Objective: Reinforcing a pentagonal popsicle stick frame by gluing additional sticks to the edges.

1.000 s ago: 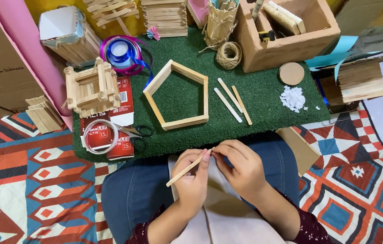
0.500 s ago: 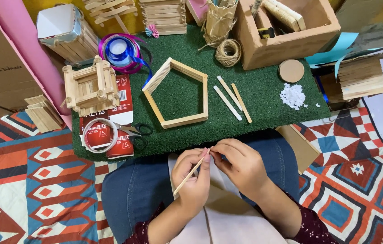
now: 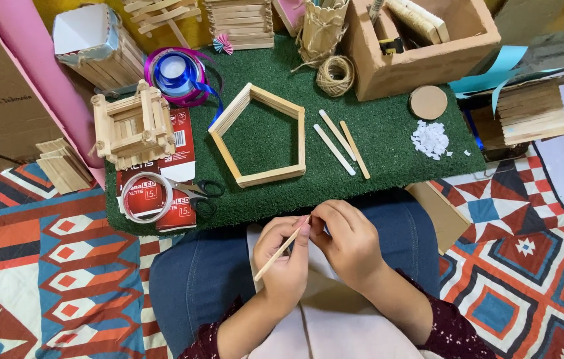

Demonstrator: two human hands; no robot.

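The person sits with both hands over the lap, at six o'clock of the green turf mat [image 3: 388, 143]; the left hand [image 3: 282, 256] pinches a thin wooden craft stick [image 3: 281, 249] between thumb and fingers, the stick slanting from lower left up to the right; the right hand [image 3: 348, 239] closes its fingertips on the upper end of this same stick, so the two hands meet there, pressed near together.

On the mat, at twelve o'clock from the hands, lies a pentagon frame of sticks [image 3: 259, 136], flat and closed on all five sides, so this part looks finished; at about one o'clock three loose sticks [image 3: 340, 143] lie side by side, not yet used, I judge. At ten o'clock stands a small stick house [image 3: 134, 125], already assembled, on a red box [image 3: 179, 159]; scissors [image 3: 192, 193] and a ring of clear tape [image 3: 145, 197] rest just beside it. Farther, at two o'clock, I see a cardboard box [image 3: 422, 63], a ball of twine [image 3: 335, 75] and white paper scraps [image 3: 431, 138]; what the stick in the hands will join, I cannot tell.
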